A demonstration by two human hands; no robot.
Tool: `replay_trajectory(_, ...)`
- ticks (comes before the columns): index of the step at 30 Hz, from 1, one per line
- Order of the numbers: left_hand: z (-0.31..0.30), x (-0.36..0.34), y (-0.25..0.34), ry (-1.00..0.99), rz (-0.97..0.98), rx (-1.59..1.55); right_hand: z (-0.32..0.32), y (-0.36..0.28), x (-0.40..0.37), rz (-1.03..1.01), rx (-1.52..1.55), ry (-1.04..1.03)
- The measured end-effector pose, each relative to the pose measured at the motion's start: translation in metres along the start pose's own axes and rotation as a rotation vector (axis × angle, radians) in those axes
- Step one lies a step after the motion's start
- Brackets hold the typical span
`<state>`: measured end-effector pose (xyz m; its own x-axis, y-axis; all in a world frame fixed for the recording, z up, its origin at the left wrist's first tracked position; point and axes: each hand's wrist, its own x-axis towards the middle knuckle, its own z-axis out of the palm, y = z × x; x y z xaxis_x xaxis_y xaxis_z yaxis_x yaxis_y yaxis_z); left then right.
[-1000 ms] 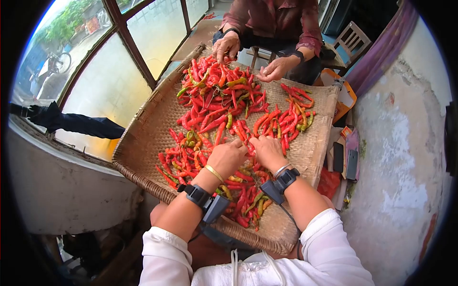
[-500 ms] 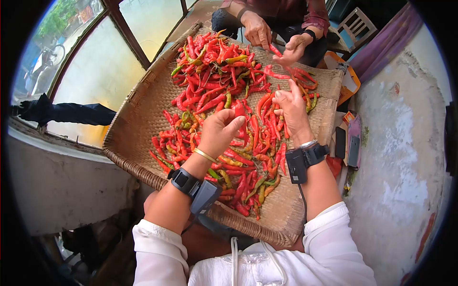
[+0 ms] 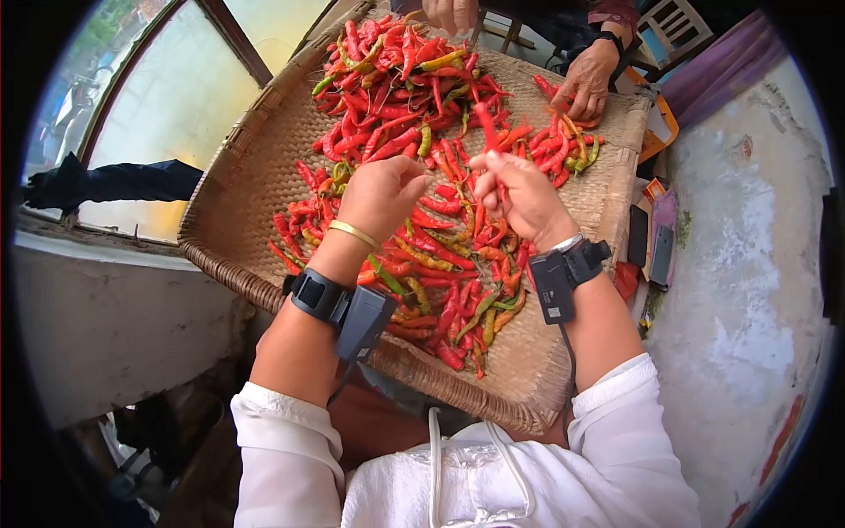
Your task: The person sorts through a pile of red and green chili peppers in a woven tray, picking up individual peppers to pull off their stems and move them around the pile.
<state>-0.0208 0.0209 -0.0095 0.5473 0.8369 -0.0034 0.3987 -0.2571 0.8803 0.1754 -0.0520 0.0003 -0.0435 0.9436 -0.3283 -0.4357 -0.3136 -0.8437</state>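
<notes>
My right hand [image 3: 521, 195] is closed around a red chili pepper [image 3: 487, 128], which points up and away from me and is slightly blurred. Just left of it, my left hand [image 3: 384, 195] hovers over the peppers with its fingers curled and thumb drawn in. Whatever sits between those fingertips, if anything, is hidden. Beneath both hands, red chili peppers [image 3: 436, 255], mixed with some green and orange ones, lie spread in a large woven tray [image 3: 238, 189]. A taller heap of chili peppers [image 3: 396, 75] fills the tray's far end.
Across the tray, another person's hand [image 3: 588, 84] touches peppers at the far right, and their other hand [image 3: 451, 12] is at the top edge. A dark folded umbrella [image 3: 132, 183] lies along the window ledge at left. A rough plastered wall [image 3: 739, 238] stands at right.
The red chili pepper my left hand held is gone from its fingers, and my right hand now grips one. The other person's hands have separated, one reaching down to the peppers.
</notes>
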Motion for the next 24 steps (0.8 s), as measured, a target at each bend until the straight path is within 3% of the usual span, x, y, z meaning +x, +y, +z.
replay_trajectory(2, -0.009, -0.007, 0.002, 0.021, 0.127, 0.695, 0.001, -0.005, 0.0, -0.133, 0.396, 0.219)
replay_trajectory(3, -0.008, -0.005, 0.001, 0.022, 0.072, 0.775, 0.003, -0.006, -0.001, -0.126, 0.406, 0.22)
replay_trajectory(4, -0.008, -0.006, 0.001, 0.013, 0.065, 0.782, 0.004, -0.006, -0.003, -0.061, 0.392, 0.209)
replay_trajectory(6, -0.009, -0.006, 0.003, -0.183, 0.06, 0.844, 0.006, -0.002, -0.006, 0.005, 0.386, 0.195)
replay_trajectory(7, -0.004, -0.004, -0.007, -0.227, 0.122, 0.843, 0.007, 0.001, -0.008, -0.002, 0.287, 0.097)
replay_trajectory(10, 0.006, -0.008, -0.012, -0.238, 0.264, 0.91, 0.014, 0.002, -0.014, 0.007, 0.119, -0.018)
replay_trajectory(14, 0.014, -0.009, -0.021, -0.192, 0.216, 0.981, 0.015, 0.003, -0.016, 0.024, -0.003, 0.004)
replay_trajectory(17, 0.009, -0.002, -0.019, -0.263, 0.216, 0.999, 0.018, 0.002, -0.018, 0.035, -0.098, 0.004)
replay_trajectory(19, 0.011, 0.003, -0.029, -0.236, 0.246, 0.915, 0.027, -0.002, -0.024, 0.111, -0.607, -0.101)
replay_trajectory(20, 0.011, 0.004, -0.034, -0.203, 0.276, 0.836, 0.029, 0.005, -0.027, 0.123, -0.598, -0.103)
replay_trajectory(22, 0.009, 0.007, -0.025, -0.221, 0.255, 0.763, 0.033, 0.019, -0.033, 0.003, -1.051, -0.434)
replay_trajectory(24, 0.006, 0.004, -0.013, -0.045, 0.326, 0.614, 0.039, 0.033, -0.04, 0.072, -1.021, -0.523)
